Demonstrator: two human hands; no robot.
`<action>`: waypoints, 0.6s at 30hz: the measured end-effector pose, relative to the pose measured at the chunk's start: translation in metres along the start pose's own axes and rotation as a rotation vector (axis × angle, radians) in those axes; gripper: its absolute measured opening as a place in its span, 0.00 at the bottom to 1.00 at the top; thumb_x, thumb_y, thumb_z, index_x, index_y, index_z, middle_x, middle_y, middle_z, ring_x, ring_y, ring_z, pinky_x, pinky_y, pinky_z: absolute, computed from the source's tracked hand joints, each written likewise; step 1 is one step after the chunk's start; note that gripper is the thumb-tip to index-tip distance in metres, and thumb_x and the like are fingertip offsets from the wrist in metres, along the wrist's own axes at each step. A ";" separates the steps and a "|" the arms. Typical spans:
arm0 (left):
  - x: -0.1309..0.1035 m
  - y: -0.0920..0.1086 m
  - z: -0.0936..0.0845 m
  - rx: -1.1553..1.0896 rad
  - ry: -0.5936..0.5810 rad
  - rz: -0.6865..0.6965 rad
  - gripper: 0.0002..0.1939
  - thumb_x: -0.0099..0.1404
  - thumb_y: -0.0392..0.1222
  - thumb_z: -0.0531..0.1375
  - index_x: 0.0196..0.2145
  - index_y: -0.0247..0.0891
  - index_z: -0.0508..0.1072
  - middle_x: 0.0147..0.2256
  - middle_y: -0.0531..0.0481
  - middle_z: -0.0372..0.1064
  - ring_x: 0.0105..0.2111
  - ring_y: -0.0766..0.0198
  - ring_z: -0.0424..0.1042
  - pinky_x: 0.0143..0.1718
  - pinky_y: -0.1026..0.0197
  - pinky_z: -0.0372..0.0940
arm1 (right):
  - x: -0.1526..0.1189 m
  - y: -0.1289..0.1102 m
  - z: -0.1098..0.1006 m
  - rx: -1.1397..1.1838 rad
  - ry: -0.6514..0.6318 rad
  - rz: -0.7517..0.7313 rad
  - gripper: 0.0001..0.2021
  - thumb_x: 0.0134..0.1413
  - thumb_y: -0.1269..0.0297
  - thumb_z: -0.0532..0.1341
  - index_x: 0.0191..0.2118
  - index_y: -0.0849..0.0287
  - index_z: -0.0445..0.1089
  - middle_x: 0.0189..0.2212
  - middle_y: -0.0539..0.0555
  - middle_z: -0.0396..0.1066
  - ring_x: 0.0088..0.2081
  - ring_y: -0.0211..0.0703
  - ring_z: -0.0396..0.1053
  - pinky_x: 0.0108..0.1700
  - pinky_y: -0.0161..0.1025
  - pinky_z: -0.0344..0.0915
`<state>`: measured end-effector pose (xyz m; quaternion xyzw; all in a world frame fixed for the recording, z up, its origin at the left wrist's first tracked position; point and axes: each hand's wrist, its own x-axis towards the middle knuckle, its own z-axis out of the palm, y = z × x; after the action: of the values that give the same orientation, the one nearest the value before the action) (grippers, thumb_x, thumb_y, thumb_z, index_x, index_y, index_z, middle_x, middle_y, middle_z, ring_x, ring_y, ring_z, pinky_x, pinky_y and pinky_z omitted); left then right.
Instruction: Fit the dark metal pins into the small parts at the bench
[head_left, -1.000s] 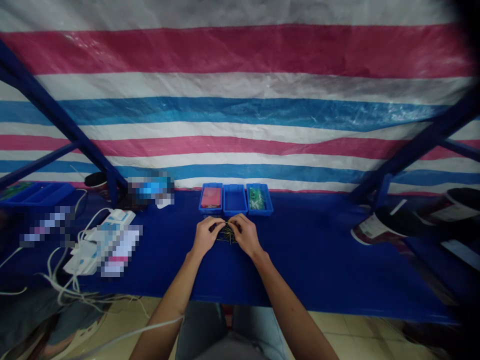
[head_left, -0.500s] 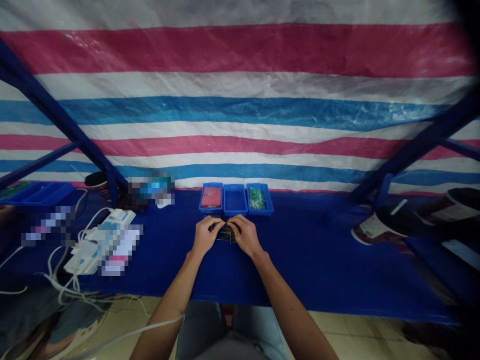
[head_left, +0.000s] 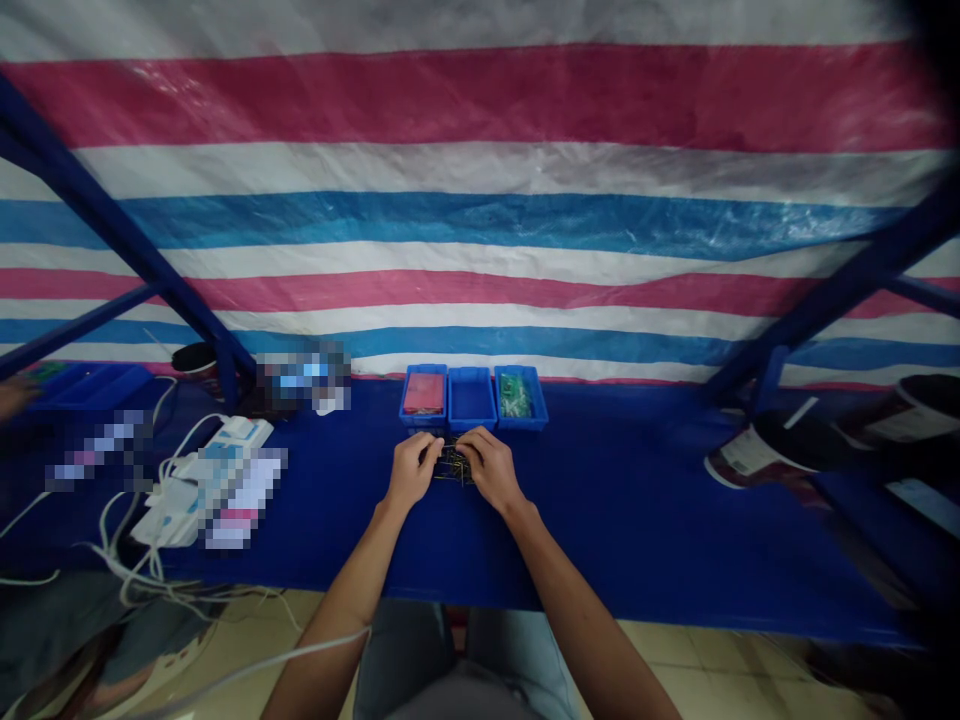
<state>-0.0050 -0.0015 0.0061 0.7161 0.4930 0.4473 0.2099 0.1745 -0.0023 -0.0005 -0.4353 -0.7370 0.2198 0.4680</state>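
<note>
My left hand (head_left: pixel 413 468) and my right hand (head_left: pixel 487 466) face each other over a small pile of thin dark and yellowish pin-like pieces (head_left: pixel 456 466) on the blue table (head_left: pixel 600 500). Thumb and forefinger are pinched together on both hands. Whatever lies between the fingertips is too small to name. Just behind stand three small blue bins: the left bin (head_left: pixel 405 412) holds flat red pieces (head_left: pixel 424 392), the middle bin (head_left: pixel 472 424) shows its bare floor, and the right bin (head_left: pixel 541 416) holds green and clear pieces (head_left: pixel 515 395).
A white power strip (head_left: pixel 214 475) with tangled cables lies at the left, beside a pixelated paper. Dark tubs (head_left: pixel 750 452) stand at the right. Blue frame posts slope up on both sides, before a striped sheet (head_left: pixel 480 230). Another person's hand (head_left: pixel 13 398) shows at the far left.
My fingertips have drawn slightly apart above the pile, and the left fingers have tightened their bend. At the far left, the other person's hand has come further into view.
</note>
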 end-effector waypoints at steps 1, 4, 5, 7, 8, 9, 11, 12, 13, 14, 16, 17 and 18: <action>0.000 -0.001 0.000 -0.015 0.017 -0.021 0.21 0.72 0.48 0.53 0.23 0.37 0.67 0.22 0.53 0.65 0.24 0.66 0.65 0.32 0.64 0.59 | 0.000 0.000 0.000 0.010 0.008 0.001 0.10 0.67 0.65 0.55 0.38 0.55 0.73 0.37 0.54 0.73 0.39 0.42 0.72 0.45 0.37 0.66; 0.000 -0.005 -0.001 -0.092 0.117 -0.124 0.21 0.72 0.50 0.52 0.24 0.37 0.67 0.21 0.54 0.64 0.23 0.67 0.64 0.30 0.65 0.58 | 0.003 -0.001 -0.004 0.014 0.052 0.015 0.09 0.67 0.63 0.56 0.38 0.55 0.73 0.37 0.54 0.73 0.38 0.42 0.71 0.43 0.37 0.66; 0.001 -0.007 -0.001 -0.125 0.162 -0.162 0.21 0.72 0.51 0.52 0.25 0.37 0.68 0.21 0.54 0.64 0.23 0.67 0.63 0.29 0.65 0.58 | 0.005 -0.002 -0.005 0.001 0.077 0.023 0.10 0.67 0.62 0.56 0.38 0.55 0.73 0.37 0.54 0.73 0.37 0.42 0.71 0.42 0.38 0.66; 0.002 -0.011 0.000 -0.194 0.241 -0.223 0.20 0.72 0.53 0.52 0.27 0.37 0.68 0.21 0.54 0.63 0.22 0.67 0.62 0.27 0.65 0.57 | 0.012 -0.003 -0.010 -0.053 0.152 0.042 0.10 0.67 0.61 0.56 0.39 0.55 0.74 0.35 0.54 0.72 0.34 0.42 0.69 0.40 0.38 0.65; 0.002 -0.013 0.000 -0.226 0.272 -0.244 0.20 0.71 0.54 0.53 0.28 0.37 0.68 0.22 0.54 0.63 0.22 0.67 0.61 0.26 0.65 0.56 | 0.017 -0.003 -0.013 -0.090 0.194 0.052 0.11 0.67 0.60 0.55 0.40 0.56 0.74 0.34 0.54 0.72 0.33 0.42 0.68 0.40 0.39 0.65; 0.003 -0.015 0.000 -0.254 0.293 -0.258 0.20 0.71 0.54 0.53 0.28 0.37 0.68 0.22 0.54 0.63 0.22 0.68 0.60 0.26 0.66 0.56 | 0.022 -0.003 -0.016 -0.131 0.238 0.060 0.12 0.67 0.59 0.55 0.40 0.56 0.74 0.32 0.54 0.71 0.32 0.42 0.67 0.40 0.39 0.65; 0.004 -0.018 0.000 -0.291 0.319 -0.276 0.20 0.71 0.54 0.53 0.29 0.37 0.68 0.22 0.54 0.62 0.22 0.68 0.59 0.25 0.66 0.55 | 0.035 0.000 -0.022 -0.214 0.308 0.075 0.14 0.67 0.57 0.55 0.40 0.56 0.75 0.29 0.54 0.69 0.32 0.44 0.67 0.41 0.40 0.64; 0.004 -0.019 0.000 -0.300 0.324 -0.280 0.20 0.71 0.55 0.53 0.28 0.37 0.68 0.22 0.54 0.62 0.21 0.68 0.59 0.24 0.66 0.55 | 0.041 0.002 -0.024 -0.248 0.330 0.082 0.15 0.67 0.56 0.54 0.40 0.57 0.75 0.29 0.54 0.68 0.33 0.45 0.67 0.41 0.41 0.63; 0.004 -0.020 0.000 -0.305 0.325 -0.284 0.20 0.71 0.55 0.53 0.29 0.37 0.68 0.22 0.54 0.62 0.21 0.68 0.59 0.24 0.66 0.55 | 0.047 0.004 -0.026 -0.273 0.334 0.084 0.15 0.67 0.56 0.54 0.40 0.57 0.76 0.29 0.54 0.68 0.33 0.45 0.67 0.42 0.41 0.63; 0.004 -0.020 0.000 -0.307 0.325 -0.287 0.21 0.71 0.55 0.53 0.29 0.37 0.68 0.22 0.54 0.62 0.21 0.69 0.59 0.23 0.66 0.54 | 0.052 0.006 -0.028 -0.284 0.316 0.078 0.15 0.67 0.56 0.54 0.41 0.57 0.76 0.29 0.55 0.68 0.34 0.46 0.67 0.42 0.42 0.63; 0.004 -0.021 0.000 -0.307 0.324 -0.289 0.21 0.71 0.56 0.53 0.29 0.37 0.68 0.22 0.54 0.62 0.21 0.69 0.58 0.22 0.66 0.54 | 0.056 0.009 -0.030 -0.277 0.268 0.063 0.16 0.67 0.56 0.54 0.45 0.58 0.76 0.32 0.56 0.69 0.33 0.46 0.67 0.40 0.41 0.64; 0.004 -0.020 0.000 -0.307 0.325 -0.290 0.21 0.71 0.56 0.53 0.29 0.37 0.68 0.22 0.54 0.62 0.20 0.69 0.58 0.22 0.66 0.54 | 0.055 0.010 -0.031 -0.265 0.245 0.051 0.16 0.67 0.56 0.54 0.46 0.58 0.75 0.32 0.55 0.69 0.33 0.45 0.67 0.39 0.41 0.64; 0.004 -0.020 0.000 -0.306 0.328 -0.291 0.21 0.71 0.56 0.53 0.29 0.37 0.68 0.21 0.54 0.62 0.20 0.69 0.59 0.23 0.66 0.55 | 0.051 0.010 -0.030 -0.254 0.223 0.038 0.16 0.67 0.56 0.54 0.46 0.57 0.75 0.32 0.55 0.70 0.32 0.44 0.68 0.38 0.40 0.64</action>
<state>-0.0150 0.0105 -0.0072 0.5159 0.5447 0.5917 0.2951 0.1961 0.0435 0.0320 -0.5265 -0.6938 0.0841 0.4841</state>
